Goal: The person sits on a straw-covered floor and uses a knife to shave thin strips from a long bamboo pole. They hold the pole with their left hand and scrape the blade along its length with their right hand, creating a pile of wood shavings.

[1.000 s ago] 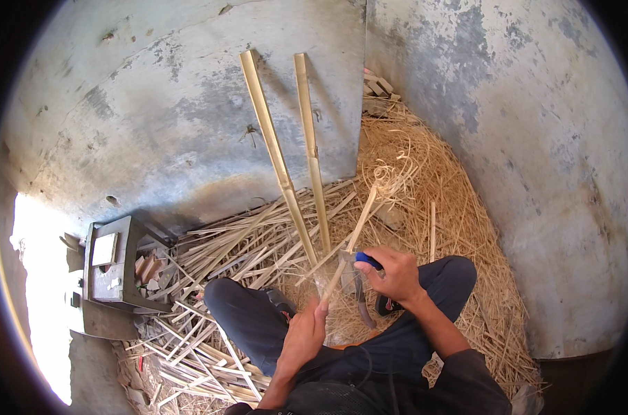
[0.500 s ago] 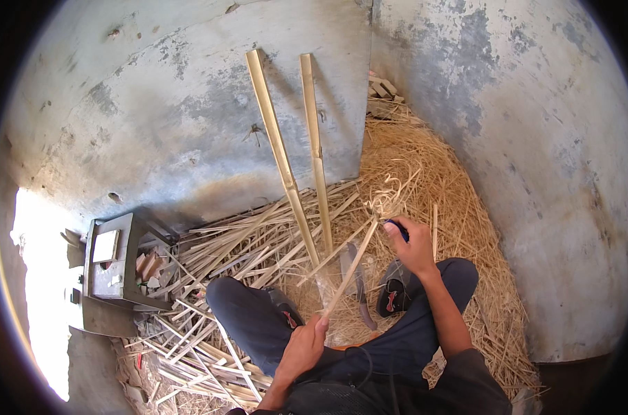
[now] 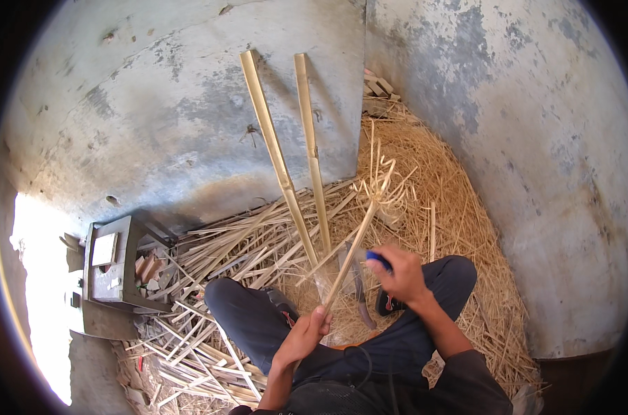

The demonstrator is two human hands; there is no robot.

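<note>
My left hand (image 3: 303,339) is closed round the near end of a thin bamboo strip (image 3: 352,254), which slants away from me to the upper right. Long curled shavings (image 3: 386,181) fan out from its far end, still attached. Closed round a small blue tool (image 3: 379,260), my right hand (image 3: 402,275) is just right of the strip, about midway along it. Only the blue part shows; whether it has a blade I cannot make out. Between my feet lies a long knife (image 3: 360,287) with a dark blade and brown handle.
Two split bamboo lengths (image 3: 278,159) lean on the grey wall (image 3: 168,104). Bamboo strips (image 3: 238,238) pile up at the left, and shavings (image 3: 438,173) heap along the right wall. A worn wooden box (image 3: 113,266) stands far left. My bent legs flank the work.
My right hand has drawn back toward me from the strip's far end with the blue tool. The curls at that end now stand more spread. My left hand keeps its hold.
</note>
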